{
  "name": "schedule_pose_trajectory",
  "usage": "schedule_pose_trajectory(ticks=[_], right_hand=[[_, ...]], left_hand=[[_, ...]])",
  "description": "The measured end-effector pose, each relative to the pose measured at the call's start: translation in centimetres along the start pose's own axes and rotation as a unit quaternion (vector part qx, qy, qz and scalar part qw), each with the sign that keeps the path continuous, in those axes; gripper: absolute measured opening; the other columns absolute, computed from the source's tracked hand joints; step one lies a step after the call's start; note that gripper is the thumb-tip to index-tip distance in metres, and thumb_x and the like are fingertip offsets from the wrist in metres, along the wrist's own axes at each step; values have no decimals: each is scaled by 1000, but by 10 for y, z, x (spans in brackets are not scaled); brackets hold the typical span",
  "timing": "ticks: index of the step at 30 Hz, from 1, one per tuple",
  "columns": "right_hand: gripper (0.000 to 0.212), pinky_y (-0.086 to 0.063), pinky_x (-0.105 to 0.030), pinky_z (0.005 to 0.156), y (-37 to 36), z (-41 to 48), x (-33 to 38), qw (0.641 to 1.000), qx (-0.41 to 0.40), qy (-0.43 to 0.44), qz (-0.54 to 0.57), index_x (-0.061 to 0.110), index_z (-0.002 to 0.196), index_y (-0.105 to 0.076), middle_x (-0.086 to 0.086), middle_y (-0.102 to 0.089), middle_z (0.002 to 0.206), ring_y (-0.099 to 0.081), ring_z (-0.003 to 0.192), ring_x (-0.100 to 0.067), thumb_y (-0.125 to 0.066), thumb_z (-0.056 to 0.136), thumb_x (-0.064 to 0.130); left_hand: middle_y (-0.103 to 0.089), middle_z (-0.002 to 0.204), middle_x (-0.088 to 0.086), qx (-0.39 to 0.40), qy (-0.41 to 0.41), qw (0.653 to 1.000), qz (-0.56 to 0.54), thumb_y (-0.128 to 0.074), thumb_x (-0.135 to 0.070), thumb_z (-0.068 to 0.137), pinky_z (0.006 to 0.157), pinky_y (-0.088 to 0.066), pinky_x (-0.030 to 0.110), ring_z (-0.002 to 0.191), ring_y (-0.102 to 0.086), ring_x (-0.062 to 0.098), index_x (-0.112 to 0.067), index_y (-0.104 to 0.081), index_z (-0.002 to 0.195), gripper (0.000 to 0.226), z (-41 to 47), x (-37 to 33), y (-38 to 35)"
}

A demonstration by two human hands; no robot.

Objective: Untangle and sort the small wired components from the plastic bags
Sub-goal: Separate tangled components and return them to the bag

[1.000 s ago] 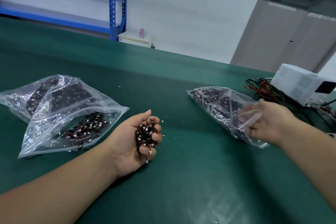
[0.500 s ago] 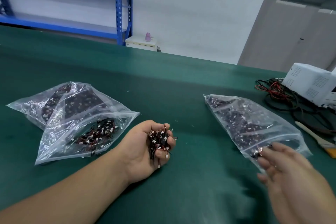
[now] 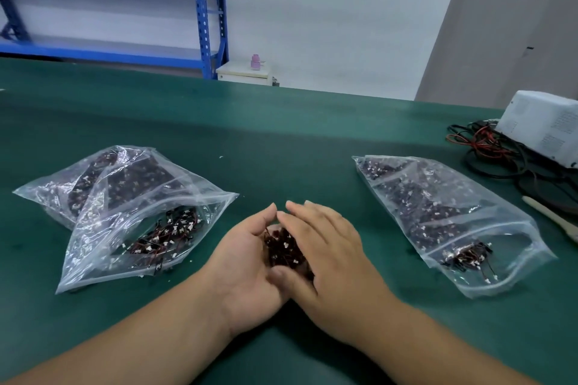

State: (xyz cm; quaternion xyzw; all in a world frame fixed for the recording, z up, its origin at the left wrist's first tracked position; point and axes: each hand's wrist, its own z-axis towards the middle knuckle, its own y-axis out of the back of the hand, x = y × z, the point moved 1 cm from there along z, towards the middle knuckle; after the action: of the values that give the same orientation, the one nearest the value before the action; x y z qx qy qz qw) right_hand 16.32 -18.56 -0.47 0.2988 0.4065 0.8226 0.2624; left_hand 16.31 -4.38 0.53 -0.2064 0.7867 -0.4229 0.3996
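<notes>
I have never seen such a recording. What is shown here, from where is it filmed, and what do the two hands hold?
No machine here: these are a person's two bare hands, filmed by a camera worn on the head, looking forward and down. The left hand lies palm up and cups a bundle of wired components; the right hand rests its fingers on top. On the green table lie two overlapping clear bags at the left and a third bag at the right, all holding similar parts. A white box with cables stands at the far right.
</notes>
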Motion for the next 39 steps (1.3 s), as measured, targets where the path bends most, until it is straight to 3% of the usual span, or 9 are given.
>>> schedule_pose_trajectory(ticks=[4, 7, 9, 13, 18, 24, 28, 33, 39], right_hand=[[44, -42, -38, 105, 1, 3, -14, 999, -24, -15, 24, 17, 122, -66, 4, -62, 130, -53, 122, -19, -54, 91, 45], [33, -40, -26, 102, 3, 1, -22, 997, -43, -20, 55, 23, 111, -70, 11, -62, 122, -53, 116, -11, -56, 90, 44], [32, -38, -21, 102, 3, -1, -26, 994, -47, -44, 90, 27, 110, -69, 17, -60, 121, -51, 118, -4, -55, 88, 46], [21, -46, -22, 92, 5, -1, -28, 974, -70, -75, 200, 28, 102, -70, 17, -65, 108, -61, 110, -9, -60, 86, 38], [12, -48, -19, 80, 7, -3, -28, 962, -116, -70, 239, 33, 98, -68, 13, -68, 98, -65, 97, -13, -61, 88, 31], [25, -49, -20, 84, 7, -7, -27, 963, -94, -59, 247, 39, 119, -63, 16, -65, 113, -64, 106, -14, -55, 96, 41], [31, -47, -18, 77, 7, -10, -24, 966, -80, -54, 238, 44, 125, -57, 14, -61, 115, -63, 97, -16, -54, 94, 47], [40, -48, -22, 78, 8, -12, -19, 971, -70, -57, 223, 44, 127, -54, 21, -62, 103, -62, 93, -11, -61, 88, 49], [29, -48, -20, 65, 7, -11, -17, 960, -71, -96, 253, 42, 108, -62, 18, -65, 82, -63, 75, -11, -65, 80, 51]], left_hand=[[-67, 114, 14, -17, -9, 1000, 20, -48, -50, 95, 93, -50, 36, 95, -68, 28, -2, -68, 121, 58, 3, 1, 2], [-68, 109, 16, 3, -1, 999, 51, -49, -50, 95, 89, -54, 40, 89, -69, 27, -2, -68, 120, 57, 4, 5, -1], [-68, 110, 18, 25, 3, 998, 61, -55, -45, 93, 95, -52, 44, 89, -69, 27, -1, -67, 122, 54, 3, 6, -2], [-62, 126, 22, 22, -1, 997, 70, -58, -38, 92, 113, -37, 48, 112, -61, 31, 2, -60, 130, 55, 4, 8, 0], [-67, 121, 21, -19, -32, 998, 47, -63, -27, 87, 79, -61, 38, 83, -72, 26, 5, -69, 115, 42, 5, 8, -3], [-66, 122, 15, -68, -37, 997, 31, -69, -32, 83, 56, -57, 26, 70, -65, 18, -2, -69, 115, 44, 6, 10, -1], [-61, 74, 4, -101, -48, 992, 53, -74, -37, 77, 36, -38, 17, 51, -49, 10, -9, -71, 93, 33, 4, 8, -3], [-56, 77, 3, -93, -107, 967, 212, -60, -46, 90, 35, -25, 15, 49, -41, 7, -7, -59, 116, 48, 2, 19, -10], [-60, 82, 8, -105, -116, 944, 290, -49, -57, 94, 38, -32, 20, 53, -48, 13, -9, -62, 111, 53, 0, 24, -14]])
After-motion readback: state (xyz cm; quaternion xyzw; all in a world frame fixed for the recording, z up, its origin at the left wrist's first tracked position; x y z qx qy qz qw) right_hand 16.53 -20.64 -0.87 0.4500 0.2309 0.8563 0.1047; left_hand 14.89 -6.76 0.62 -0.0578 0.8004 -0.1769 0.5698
